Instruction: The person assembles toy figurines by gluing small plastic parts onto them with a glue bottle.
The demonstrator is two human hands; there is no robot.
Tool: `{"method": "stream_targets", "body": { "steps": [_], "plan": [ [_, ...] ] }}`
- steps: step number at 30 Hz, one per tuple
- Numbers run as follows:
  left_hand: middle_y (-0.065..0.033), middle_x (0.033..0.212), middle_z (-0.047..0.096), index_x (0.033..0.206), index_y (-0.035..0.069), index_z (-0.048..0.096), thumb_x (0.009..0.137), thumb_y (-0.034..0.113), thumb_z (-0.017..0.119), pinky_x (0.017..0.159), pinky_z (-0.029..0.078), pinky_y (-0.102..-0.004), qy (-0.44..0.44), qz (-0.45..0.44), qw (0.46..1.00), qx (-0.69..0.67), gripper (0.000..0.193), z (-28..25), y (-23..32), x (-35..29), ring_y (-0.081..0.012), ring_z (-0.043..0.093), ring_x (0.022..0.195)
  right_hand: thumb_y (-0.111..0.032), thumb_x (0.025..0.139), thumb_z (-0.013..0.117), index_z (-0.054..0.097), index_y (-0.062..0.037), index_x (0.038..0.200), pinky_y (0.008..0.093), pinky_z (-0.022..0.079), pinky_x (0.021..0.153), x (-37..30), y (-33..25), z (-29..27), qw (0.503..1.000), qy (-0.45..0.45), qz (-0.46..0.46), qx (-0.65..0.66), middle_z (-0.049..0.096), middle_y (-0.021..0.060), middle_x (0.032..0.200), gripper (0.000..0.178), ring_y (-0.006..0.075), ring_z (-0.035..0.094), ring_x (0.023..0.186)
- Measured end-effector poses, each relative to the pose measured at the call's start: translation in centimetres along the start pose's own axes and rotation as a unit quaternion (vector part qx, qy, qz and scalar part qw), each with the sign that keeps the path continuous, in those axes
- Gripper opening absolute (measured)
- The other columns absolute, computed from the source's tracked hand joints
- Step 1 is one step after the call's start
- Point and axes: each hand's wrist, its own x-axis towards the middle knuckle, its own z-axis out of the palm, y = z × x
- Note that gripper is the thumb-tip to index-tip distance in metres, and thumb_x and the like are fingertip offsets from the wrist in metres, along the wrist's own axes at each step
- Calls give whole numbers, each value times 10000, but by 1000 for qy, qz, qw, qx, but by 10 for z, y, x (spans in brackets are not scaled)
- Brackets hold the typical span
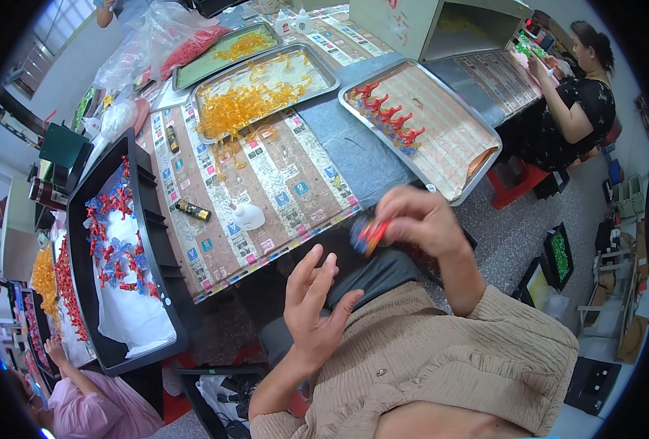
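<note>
The right hand (422,219) pinches a small, blurred red, blue and orange piece (369,235); the left hand (314,313) spreads loosely, empty.

Clock positions are taken from the middle of the tabletop (306,186), 12 at the far side. The surface wears a printed sheet of brown and scuffed white bands; a blue-grey covering (339,150) runs toward 3. Resting directly on it: at 12, a rimmed metal tray (328,82); just beyond, at 11, a green-lined metal tray (193,75); at 3, a paper-lined metal tray (449,150). Loose translucent yellow plastic pieces (226,156) lie near the centre. At 7, a white squeeze bottle (248,217); at 8, a black-and-gold cylinder (193,210); at 9, a second one (172,138).
</note>
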Motion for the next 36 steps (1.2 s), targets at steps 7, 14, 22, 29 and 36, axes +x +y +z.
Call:
{"method": "stream_targets", "body": {
  "steps": [7, 14, 22, 29, 36],
  "plan": [
    [-128, 1200, 548, 1152, -6, 620, 757, -60, 680, 752, 521, -254, 2, -62, 996, 62, 403, -43, -1, -9, -161, 618, 896, -131, 900, 629, 641, 9, 964, 214, 455, 656, 12, -2, -90, 887, 322, -28, -330, 623, 17, 812, 155, 67, 547, 725],
    [-149, 1162, 554, 1109, -26, 632, 780, -72, 643, 733, 519, -257, 112, -47, 982, 142, 333, -101, 12, -14, -166, 616, 855, -155, 904, 613, 652, -7, 1003, 243, 481, 688, 36, 30, -122, 895, 242, 9, -375, 651, 40, 870, 182, 91, 590, 762],
    [-95, 1088, 603, 1050, -6, 661, 857, -22, 611, 682, 503, -226, 258, -71, 915, 301, 201, -203, 11, -16, -134, 605, 885, -225, 954, 562, 633, -53, 1180, 199, 442, 616, 16, 23, -127, 850, 328, -40, -410, 648, 2, 1004, 292, 59, 547, 751],
    [-90, 1003, 618, 1058, 39, 676, 824, 4, 612, 659, 505, -252, 94, -175, 911, 360, 246, -278, -24, -4, -148, 616, 831, -163, 935, 596, 652, -16, 1088, 176, 399, 565, 8, 2, -50, 904, 256, -21, -341, 617, 0, 870, 219, 33, 473, 651],
    [-139, 1030, 607, 1089, 45, 663, 756, 29, 673, 865, 467, -359, -95, -201, 890, 398, 334, -283, -48, 43, -297, 591, 965, -126, 941, 576, 642, 7, 1049, 176, 390, 553, 9, 4, -11, 929, 111, -72, -346, 594, 25, 991, 184, 33, 473, 649]
  ]
}}
